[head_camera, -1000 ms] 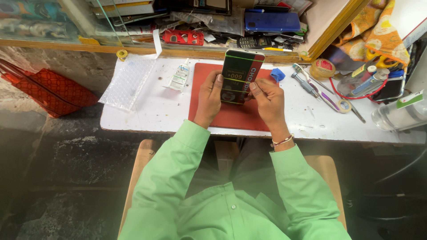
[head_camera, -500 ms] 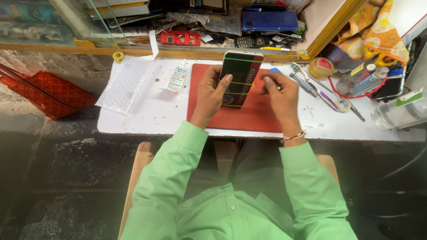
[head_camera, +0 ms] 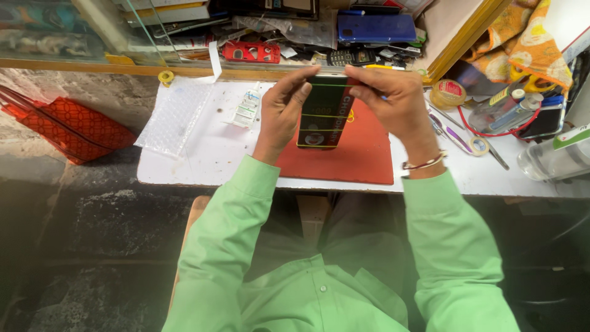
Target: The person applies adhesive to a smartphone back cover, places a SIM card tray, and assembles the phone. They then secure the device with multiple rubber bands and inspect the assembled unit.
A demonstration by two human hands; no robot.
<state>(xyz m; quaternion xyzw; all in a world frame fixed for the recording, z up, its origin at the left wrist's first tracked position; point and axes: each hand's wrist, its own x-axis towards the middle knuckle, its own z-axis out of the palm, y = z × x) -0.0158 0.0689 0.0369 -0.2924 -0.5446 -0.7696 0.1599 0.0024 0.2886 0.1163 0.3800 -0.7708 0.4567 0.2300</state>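
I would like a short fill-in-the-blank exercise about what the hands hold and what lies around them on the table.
1. Both hands hold a dark phone bound with thin ____ rubber bands.
2. Under the phone lies a ____ mat on the white table.
3. The right hand has a ____ at its wrist.
4. Beside the left hand lies a small white ____.

Missing words: yellow; red; bracelet; tube

Bare tabletop lies open at centre left, between the bubble wrap and the red mat. A small glue tube stands near that gap. At right, tape rolls, tools and a clear bottle crowd the surface; the upper edge is cluttered throughout.
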